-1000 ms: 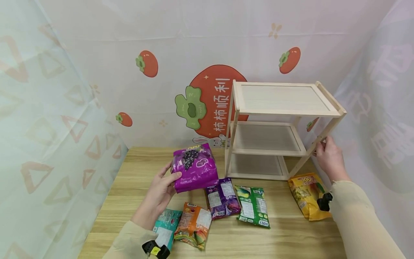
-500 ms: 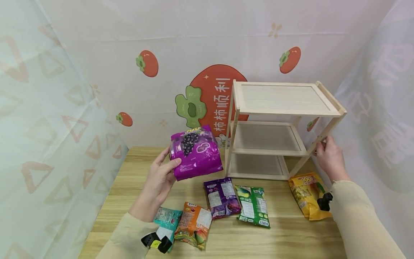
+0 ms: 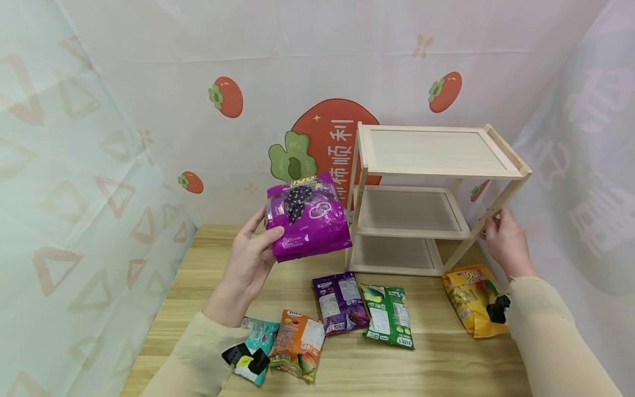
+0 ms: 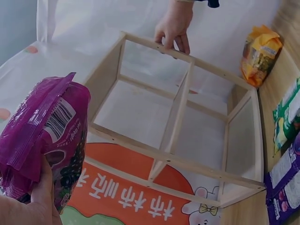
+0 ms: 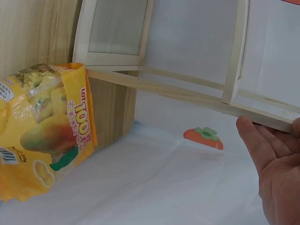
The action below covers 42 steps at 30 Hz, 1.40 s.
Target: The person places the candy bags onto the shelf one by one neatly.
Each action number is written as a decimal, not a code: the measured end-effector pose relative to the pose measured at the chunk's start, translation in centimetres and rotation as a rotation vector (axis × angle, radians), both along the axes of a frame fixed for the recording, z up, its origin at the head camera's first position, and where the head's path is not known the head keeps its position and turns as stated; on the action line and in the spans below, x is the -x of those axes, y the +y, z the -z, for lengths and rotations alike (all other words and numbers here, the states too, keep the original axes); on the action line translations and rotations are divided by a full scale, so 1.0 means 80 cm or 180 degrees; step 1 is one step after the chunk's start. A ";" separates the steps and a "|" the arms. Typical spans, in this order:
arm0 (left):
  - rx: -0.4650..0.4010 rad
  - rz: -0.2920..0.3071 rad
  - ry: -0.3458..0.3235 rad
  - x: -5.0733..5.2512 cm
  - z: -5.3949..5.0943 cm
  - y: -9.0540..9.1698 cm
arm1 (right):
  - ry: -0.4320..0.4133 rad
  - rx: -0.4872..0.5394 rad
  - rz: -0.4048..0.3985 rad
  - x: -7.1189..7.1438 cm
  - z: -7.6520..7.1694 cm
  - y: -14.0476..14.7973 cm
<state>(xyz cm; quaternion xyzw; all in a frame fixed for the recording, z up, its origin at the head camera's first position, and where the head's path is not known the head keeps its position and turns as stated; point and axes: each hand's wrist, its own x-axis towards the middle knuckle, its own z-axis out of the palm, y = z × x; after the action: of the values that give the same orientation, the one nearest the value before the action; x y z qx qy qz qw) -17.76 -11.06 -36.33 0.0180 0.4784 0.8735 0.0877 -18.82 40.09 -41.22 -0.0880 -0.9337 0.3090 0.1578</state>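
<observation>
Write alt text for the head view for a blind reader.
A person's left hand holds up a magenta bag beside a three-tier wooden rack that the right hand grips. On the table are a teal bag, orange bag, dark purple bag, green bag and yellow bag.

Left hand [image 3: 253, 253]: in the head view, most fingers are hidden behind the purple bag [image 3: 312, 229].
Right hand [image 3: 510, 243]: in its own wrist view, it is cut by the right edge.
Teal packet [image 3: 266, 332]: it is partly covered by the black wrist device [image 3: 259, 362].
Green packet [image 3: 388, 316]: its fine print is too small to be read.
</observation>
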 end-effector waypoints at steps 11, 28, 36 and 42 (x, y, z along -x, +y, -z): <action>-0.0133 0.0079 0.0157 0.005 -0.025 0.016 | 0.0009 0.0077 -0.0019 0.000 0.000 0.000; -0.0204 0.0136 0.0342 0.017 -0.052 0.048 | -0.0047 0.0029 0.0007 -0.001 -0.002 -0.001; -0.0256 0.0080 0.0406 0.020 -0.058 0.054 | -0.0062 0.0047 -0.0002 -0.001 -0.001 0.000; -0.0294 0.0099 0.0440 0.020 -0.064 0.057 | -0.0056 0.0060 -0.0002 0.000 0.000 -0.001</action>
<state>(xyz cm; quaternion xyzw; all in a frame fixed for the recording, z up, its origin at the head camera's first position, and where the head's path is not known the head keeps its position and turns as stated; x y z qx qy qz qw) -19.38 -6.52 -31.23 0.0898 0.4421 0.8899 0.0672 -18.79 40.04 -41.20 -0.0918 -0.9322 0.3171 0.1486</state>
